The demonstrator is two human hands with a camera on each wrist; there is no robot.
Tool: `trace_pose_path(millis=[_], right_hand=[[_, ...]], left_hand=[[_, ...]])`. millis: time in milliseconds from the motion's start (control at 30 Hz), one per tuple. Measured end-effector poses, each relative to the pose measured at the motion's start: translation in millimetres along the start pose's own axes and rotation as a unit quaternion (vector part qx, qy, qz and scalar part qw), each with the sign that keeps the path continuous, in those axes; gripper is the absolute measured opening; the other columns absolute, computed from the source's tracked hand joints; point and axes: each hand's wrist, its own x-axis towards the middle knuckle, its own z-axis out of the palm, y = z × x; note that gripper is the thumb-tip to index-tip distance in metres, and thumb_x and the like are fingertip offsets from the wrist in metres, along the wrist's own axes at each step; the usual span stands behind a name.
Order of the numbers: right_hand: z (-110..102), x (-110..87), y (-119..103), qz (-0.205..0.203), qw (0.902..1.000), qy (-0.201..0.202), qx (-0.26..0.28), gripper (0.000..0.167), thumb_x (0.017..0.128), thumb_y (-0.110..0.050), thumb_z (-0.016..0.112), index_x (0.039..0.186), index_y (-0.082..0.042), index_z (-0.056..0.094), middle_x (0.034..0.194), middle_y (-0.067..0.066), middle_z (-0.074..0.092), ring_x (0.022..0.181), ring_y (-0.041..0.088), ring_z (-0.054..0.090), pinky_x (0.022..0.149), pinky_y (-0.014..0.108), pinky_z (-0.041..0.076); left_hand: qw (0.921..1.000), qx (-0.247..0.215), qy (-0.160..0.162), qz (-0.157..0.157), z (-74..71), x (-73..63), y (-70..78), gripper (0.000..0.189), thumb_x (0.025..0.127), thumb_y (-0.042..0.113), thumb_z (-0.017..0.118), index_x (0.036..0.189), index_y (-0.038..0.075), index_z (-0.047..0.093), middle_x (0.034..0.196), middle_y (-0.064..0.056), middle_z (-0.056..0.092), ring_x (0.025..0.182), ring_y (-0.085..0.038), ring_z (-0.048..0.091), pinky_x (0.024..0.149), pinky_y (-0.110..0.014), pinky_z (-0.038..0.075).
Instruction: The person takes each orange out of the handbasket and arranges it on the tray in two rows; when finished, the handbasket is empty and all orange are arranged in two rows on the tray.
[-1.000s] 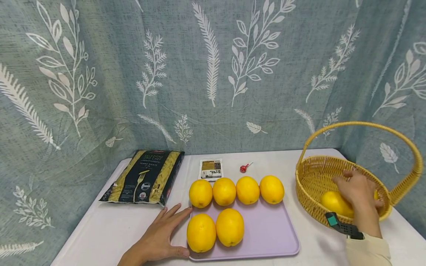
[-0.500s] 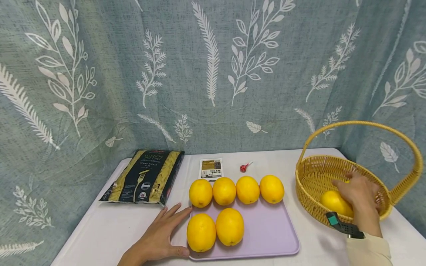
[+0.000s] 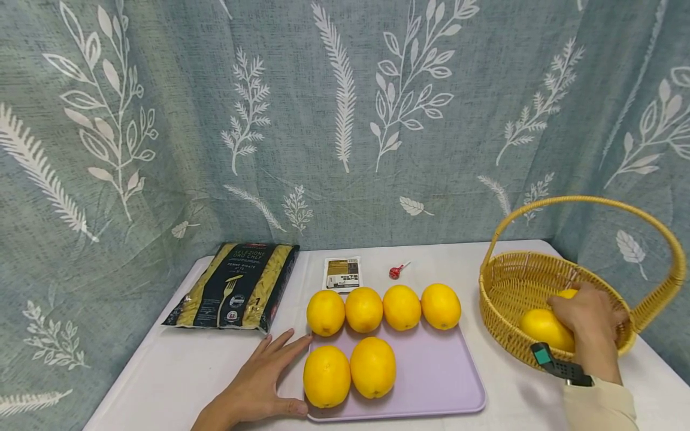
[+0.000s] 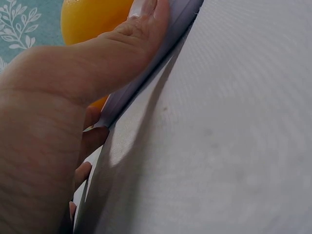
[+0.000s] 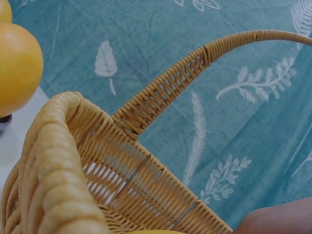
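My left hand [image 3: 259,383] lies spread at the left edge of the lilac tray [image 3: 431,371]; its thumb touches the rim in the left wrist view. On the tray, several oranges [image 3: 372,367] form a back row and a pair in front. My right hand [image 3: 589,311] is down inside the wicker basket [image 3: 498,311], its fingers around an orange [image 3: 568,293] that is mostly hidden beneath it. Another orange [image 3: 545,329] lies in the basket beside that hand. The right wrist view shows the basket's handle [image 5: 170,83] and part of the hand [image 5: 282,219].
A bag of penne pasta [image 3: 232,287] lies at the table's back left. Behind the tray are a small flat packet [image 3: 342,274] and a red lollipop [image 3: 395,273]. The tall handle [image 3: 582,199] arches over the basket. A patterned curtain [image 3: 345,120] hangs behind the table.
My right hand has lowered and closed its fingers around the orange farther back in the basket, turning slightly. My left hand and the oranges on the tray have stayed put.
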Motion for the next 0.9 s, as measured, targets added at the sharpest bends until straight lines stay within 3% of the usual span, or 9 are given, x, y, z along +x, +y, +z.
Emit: trace_pose_path(millis=[267, 500, 667, 900], right_hand=[[0.5, -1.3, -1.6, 0.022, 0.9990, -0.020, 0.032, 0.083, 0.092, -0.031, 0.065, 0.147, 0.017, 0.027, 0.122, 0.039, 0.039, 0.104, 0.051, 0.039, 0.085, 0.062, 0.037], [0.5, -0.5, -0.7, 0.029, 0.9986, -0.007, 0.043, 0.066, 0.089, -0.031, 0.067, 0.124, 0.019, 0.041, 0.104, 0.031, 0.044, 0.092, 0.045, 0.044, 0.072, 0.050, 0.040], [0.6, -0.7, -2.3, 0.029, 0.9986, -0.011, 0.042, 0.080, 0.091, -0.032, 0.065, 0.146, 0.015, 0.031, 0.119, 0.037, 0.042, 0.100, 0.049, 0.041, 0.076, 0.055, 0.041], [0.2, -3.8, -6.0, 0.029, 0.9980, 0.025, 0.051, 0.081, 0.092, -0.038, 0.063, 0.152, 0.006, 0.031, 0.126, 0.035, 0.041, 0.103, 0.049, 0.042, 0.072, 0.054, 0.041]], left_hand=[[1.0000, 0.002, -0.001, 0.000, 0.2, 0.4, 0.1, 0.111, 0.064, 0.076, 0.078, 0.157, 0.029, 0.039, 0.164, -0.007, 0.035, 0.153, -0.038, 0.022, 0.125, -0.066, 0.005], [1.0000, 0.001, 0.002, 0.002, -0.4, -0.3, 1.3, 0.111, 0.064, 0.077, 0.077, 0.157, 0.029, 0.040, 0.164, -0.007, 0.035, 0.153, -0.038, 0.023, 0.125, -0.066, 0.005], [1.0000, 0.002, 0.000, 0.000, -0.2, -0.2, 1.1, 0.111, 0.064, 0.078, 0.076, 0.157, 0.029, 0.040, 0.164, -0.006, 0.035, 0.153, -0.038, 0.023, 0.125, -0.066, 0.005], [1.0000, 0.003, 0.004, 0.006, -0.2, 0.4, -0.3, 0.112, 0.064, 0.078, 0.077, 0.157, 0.029, 0.040, 0.164, -0.008, 0.035, 0.153, -0.039, 0.023, 0.125, -0.067, 0.005]])
